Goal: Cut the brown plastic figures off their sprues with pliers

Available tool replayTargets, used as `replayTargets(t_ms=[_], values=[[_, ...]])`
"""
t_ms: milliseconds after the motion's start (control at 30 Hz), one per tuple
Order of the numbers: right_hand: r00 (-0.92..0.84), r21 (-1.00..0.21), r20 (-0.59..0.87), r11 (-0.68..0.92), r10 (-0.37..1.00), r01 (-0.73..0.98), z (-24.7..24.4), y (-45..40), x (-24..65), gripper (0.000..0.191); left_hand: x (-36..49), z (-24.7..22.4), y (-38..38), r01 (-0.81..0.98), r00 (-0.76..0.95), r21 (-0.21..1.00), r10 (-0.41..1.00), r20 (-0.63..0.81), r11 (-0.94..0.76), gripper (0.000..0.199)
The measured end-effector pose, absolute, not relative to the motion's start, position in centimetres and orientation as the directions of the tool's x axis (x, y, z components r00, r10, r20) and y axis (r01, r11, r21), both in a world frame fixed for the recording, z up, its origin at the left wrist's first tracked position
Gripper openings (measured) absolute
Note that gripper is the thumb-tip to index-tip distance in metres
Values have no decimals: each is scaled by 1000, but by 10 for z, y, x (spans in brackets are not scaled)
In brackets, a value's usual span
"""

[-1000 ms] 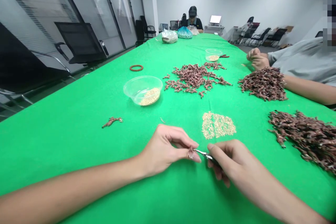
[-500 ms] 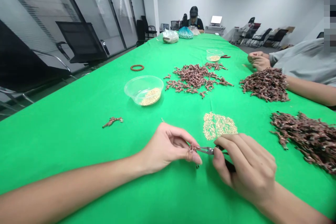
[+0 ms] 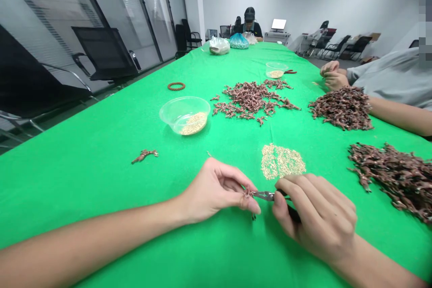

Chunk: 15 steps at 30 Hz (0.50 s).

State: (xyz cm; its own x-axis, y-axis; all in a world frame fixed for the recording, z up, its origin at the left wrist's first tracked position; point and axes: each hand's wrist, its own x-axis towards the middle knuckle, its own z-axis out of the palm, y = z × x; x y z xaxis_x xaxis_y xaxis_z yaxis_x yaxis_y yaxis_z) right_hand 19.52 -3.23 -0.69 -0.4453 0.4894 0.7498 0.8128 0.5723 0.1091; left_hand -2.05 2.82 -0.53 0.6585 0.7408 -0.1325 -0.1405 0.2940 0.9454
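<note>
Hands working together above a matte green cloth (image 3: 84, 180) spread over a long table. The left hand (image 3: 221, 191) pinches a small, spindly, reddish-brown piece (image 3: 248, 192) between thumb and fingertips, with one dark end projecting below the thumb; so fine a grip presumably leaves the end facing the tool exposed. The right hand (image 3: 319, 216) is wrapped around slim metal pliers with dark handles (image 3: 265, 195), its palm turned down and the nose directed leftward at the piece. The tips meet or nearly meet it; whether they bite on it is too small to tell. Holding both low and in front of the body probably steadies the contact.

Just beyond the right hand, tiny gold-coloured bits (image 3: 285, 162) lie spread in a thin layer, an arrangement that would make single ones easy to pick out. More rest in a clear, round plastic bowl (image 3: 168, 114) farther off, whose wall likely stops them from scattering. Similar brown pieces form a loose central pile (image 3: 248, 96) and a dense heap at the right edge (image 3: 391, 180), the latter within the right arm's reach. One brown piece lying alone (image 3: 145, 156) sits apart at left.
</note>
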Motion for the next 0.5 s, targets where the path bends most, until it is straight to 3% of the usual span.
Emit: replayTargets(t_ms=[167,267,333,400,500], values=[[-423,86,739,550,524,831,-6,-35,191,4,-19,-5,27,-156,643,953,759,-101,259,21],[-293,-117,696,507,655,854,-4,-38,184,17,-19,-3,23,-135,583,983,812,-21,122,15],[-178,-368,511,401,841,839,-2,-39,181,32,-20,-1,20,-86,537,996,840,78,-37,10],[-111,-598,192,206,975,774,1,-39,179,42,-20,1,18,-41,522,981,833,183,-190,9],[-88,-763,-141,-52,986,644,4,-38,180,46,-19,4,17,-13,520,958,817,250,-285,10]])
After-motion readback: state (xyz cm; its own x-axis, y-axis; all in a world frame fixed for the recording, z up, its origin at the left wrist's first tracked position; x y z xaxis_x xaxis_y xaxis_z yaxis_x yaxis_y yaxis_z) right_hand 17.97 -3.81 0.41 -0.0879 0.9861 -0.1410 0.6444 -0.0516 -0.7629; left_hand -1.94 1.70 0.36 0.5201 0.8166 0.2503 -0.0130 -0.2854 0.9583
